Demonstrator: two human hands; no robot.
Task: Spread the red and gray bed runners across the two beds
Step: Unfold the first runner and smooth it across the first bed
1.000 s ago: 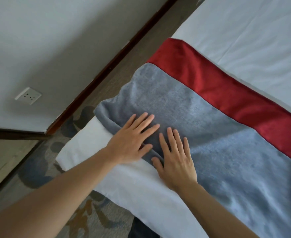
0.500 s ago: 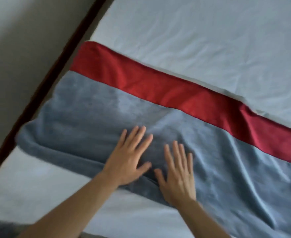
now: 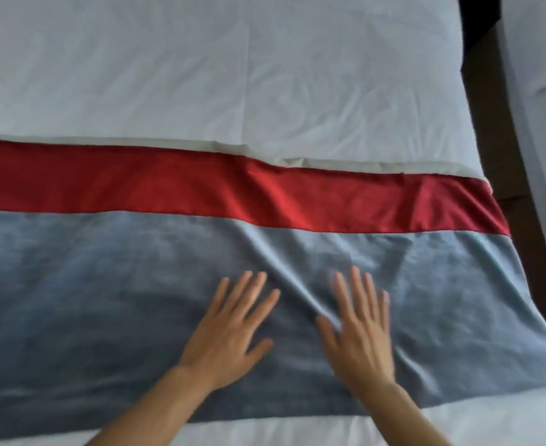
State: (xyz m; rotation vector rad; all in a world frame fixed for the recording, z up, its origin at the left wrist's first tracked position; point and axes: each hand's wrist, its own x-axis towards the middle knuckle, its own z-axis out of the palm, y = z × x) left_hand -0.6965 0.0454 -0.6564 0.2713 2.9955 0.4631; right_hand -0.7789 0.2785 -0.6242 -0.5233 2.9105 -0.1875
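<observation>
- The bed runner (image 3: 136,284) is laid flat across the white bed (image 3: 233,75), its red band (image 3: 201,188) on the far side and its gray part nearer the person.
- The left hand (image 3: 230,333) is pressed palm-down on the gray part, fingers straight and spread wide; nothing is held.
- The right hand (image 3: 362,336) is laid flat just beside it, fingers straight and close together, slightly blurred; nothing is gripped.
- A diagonal wrinkle (image 3: 284,272) is seen running between the two hands toward the red band.
- The runner's right end is draped over the bed's right edge; its near edge lies just behind the wrists, with white sheet below.
- A dark gap (image 3: 490,107) is seen at the right, with a second bed (image 3: 542,59) beyond it.
</observation>
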